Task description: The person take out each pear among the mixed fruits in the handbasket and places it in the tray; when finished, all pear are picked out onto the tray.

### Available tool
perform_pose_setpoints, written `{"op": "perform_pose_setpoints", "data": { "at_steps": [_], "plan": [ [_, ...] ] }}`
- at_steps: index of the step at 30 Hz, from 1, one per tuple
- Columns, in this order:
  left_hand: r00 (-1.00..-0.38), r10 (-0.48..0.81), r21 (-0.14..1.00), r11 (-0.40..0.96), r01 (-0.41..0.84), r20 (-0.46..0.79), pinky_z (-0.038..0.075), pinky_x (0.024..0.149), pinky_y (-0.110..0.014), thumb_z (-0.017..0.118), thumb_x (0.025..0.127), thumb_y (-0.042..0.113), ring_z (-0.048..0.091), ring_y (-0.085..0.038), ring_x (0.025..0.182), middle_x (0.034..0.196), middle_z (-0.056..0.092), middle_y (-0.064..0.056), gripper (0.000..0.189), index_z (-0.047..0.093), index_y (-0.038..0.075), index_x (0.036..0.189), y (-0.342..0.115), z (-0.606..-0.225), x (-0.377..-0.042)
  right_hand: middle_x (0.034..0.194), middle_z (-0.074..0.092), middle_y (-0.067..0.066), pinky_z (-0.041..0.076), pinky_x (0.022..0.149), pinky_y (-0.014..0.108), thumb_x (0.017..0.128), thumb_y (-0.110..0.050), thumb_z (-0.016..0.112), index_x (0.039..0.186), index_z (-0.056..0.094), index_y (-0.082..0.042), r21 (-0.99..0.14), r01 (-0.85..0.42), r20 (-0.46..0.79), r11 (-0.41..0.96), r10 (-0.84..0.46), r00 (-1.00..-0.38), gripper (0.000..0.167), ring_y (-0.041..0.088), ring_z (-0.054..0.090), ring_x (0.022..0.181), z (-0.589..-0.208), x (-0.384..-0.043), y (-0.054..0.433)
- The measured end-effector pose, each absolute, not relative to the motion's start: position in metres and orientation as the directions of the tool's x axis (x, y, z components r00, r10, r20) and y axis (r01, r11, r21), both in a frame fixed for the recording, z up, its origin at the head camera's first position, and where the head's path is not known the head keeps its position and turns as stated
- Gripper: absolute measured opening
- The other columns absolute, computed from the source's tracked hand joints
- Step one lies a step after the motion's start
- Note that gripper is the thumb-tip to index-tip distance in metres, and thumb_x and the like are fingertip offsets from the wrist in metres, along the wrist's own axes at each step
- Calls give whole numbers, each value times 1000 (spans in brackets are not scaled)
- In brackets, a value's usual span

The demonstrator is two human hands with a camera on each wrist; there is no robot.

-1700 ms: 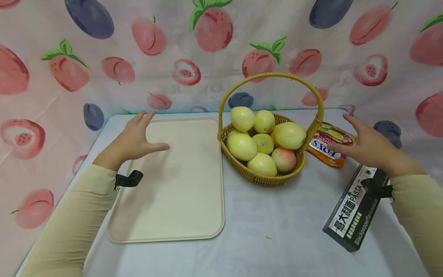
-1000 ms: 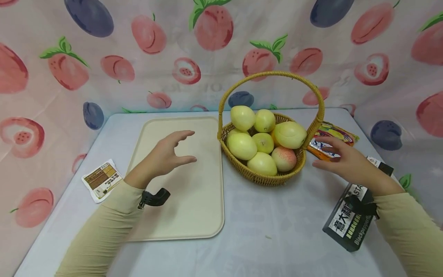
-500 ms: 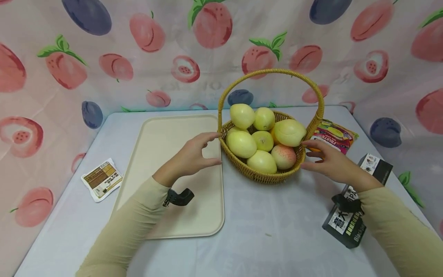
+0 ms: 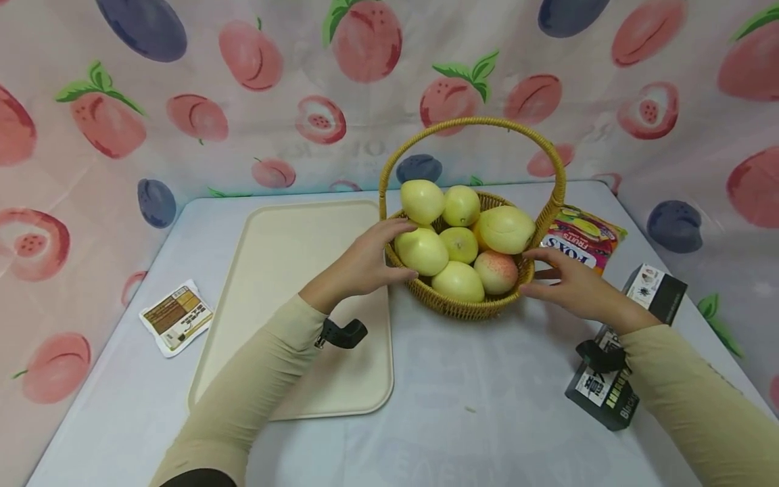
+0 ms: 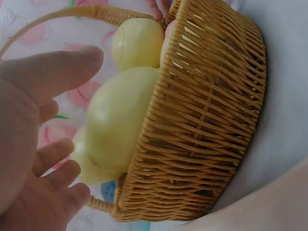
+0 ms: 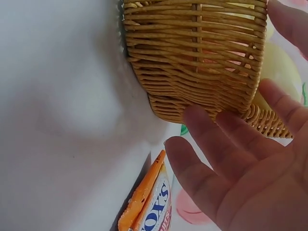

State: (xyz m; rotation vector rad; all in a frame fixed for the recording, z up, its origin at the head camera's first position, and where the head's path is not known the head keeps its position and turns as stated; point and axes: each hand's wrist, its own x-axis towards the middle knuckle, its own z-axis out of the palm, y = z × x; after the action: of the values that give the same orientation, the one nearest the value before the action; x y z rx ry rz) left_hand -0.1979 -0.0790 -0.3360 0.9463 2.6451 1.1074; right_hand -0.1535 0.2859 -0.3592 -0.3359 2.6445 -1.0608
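Note:
A wicker basket [image 4: 462,310] with a tall arched handle stands on the table, filled with several pale yellow-green fruits [image 4: 422,251] and one pinkish peach [image 4: 496,272]. My left hand [image 4: 369,262] is at the basket's left side, thumb and fingers apart, above its rim beside the fruits. In the left wrist view nothing is between its fingers. My right hand [image 4: 569,284] lies at the basket's right side. The right wrist view has its fingers [image 6: 231,144] extended along the woven wall; contact is hard to tell.
A beige tray [image 4: 292,338] lies left of the basket, partly under my left arm. Farther left is a small brown-and-white packet [image 4: 178,318]. A red-orange Fox's candy bag [image 4: 587,233] and a black pasta box [image 4: 663,294] lie on the right. A fruit-print cloth hangs behind.
Both hands have moved inward to the basket, the left rightward across the tray and the right leftward from above the candy bag. The basket stays in place.

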Motion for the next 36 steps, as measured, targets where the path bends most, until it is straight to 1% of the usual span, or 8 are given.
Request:
{"op": "perform_pose_setpoints", "data": {
  "at_steps": [4,11,17,23,30,36],
  "plan": [
    [-797,593,682,536,498,116,31,114,-42,80,88,23,32,-27,144,153,40,-12,70,47,6,147,-75,-338,-202,153,36,24,43,96,66,96,-42,68,149,37,-4,-697,-105,-168,709,-303,-938,72,47,48,127,-361,-155,285],
    [-781,613,671,531,517,117,38,109,-41,79,88,23,36,-28,140,151,42,-14,69,47,2,146,-67,-347,-213,150,39,23,45,96,64,96,-38,68,149,37,-2,-716,-107,-159,690,-310,-937,71,46,51,125,-364,-156,286],
    [-783,616,667,547,506,89,40,106,-41,79,88,23,38,-28,138,150,43,-15,71,45,2,148,-61,-351,-219,149,40,24,44,97,64,96,-38,69,148,37,-1,-732,-93,-164,675,-307,-937,72,46,51,125,-365,-155,286],
    [-788,612,668,558,492,68,41,105,-40,79,88,24,40,-27,135,147,45,-14,72,44,4,148,-57,-355,-222,149,40,23,43,97,64,95,-37,70,149,37,-2,-738,-81,-167,670,-297,-940,72,46,51,126,-367,-153,286],
    [-785,619,657,576,486,39,42,103,-40,79,89,26,42,-25,133,146,46,-11,71,45,8,149,-58,-356,-224,149,40,24,44,97,64,95,-38,70,148,37,-2,-735,-85,-163,672,-297,-941,72,46,51,125,-369,-152,286],
    [-793,608,662,578,477,39,43,101,-41,79,88,28,44,-25,130,145,47,-10,71,46,10,149,-56,-358,-225,149,40,25,45,96,64,96,-38,69,148,37,0,-730,-85,-161,678,-293,-943,72,47,51,125,-368,-151,286]
  ]
}}
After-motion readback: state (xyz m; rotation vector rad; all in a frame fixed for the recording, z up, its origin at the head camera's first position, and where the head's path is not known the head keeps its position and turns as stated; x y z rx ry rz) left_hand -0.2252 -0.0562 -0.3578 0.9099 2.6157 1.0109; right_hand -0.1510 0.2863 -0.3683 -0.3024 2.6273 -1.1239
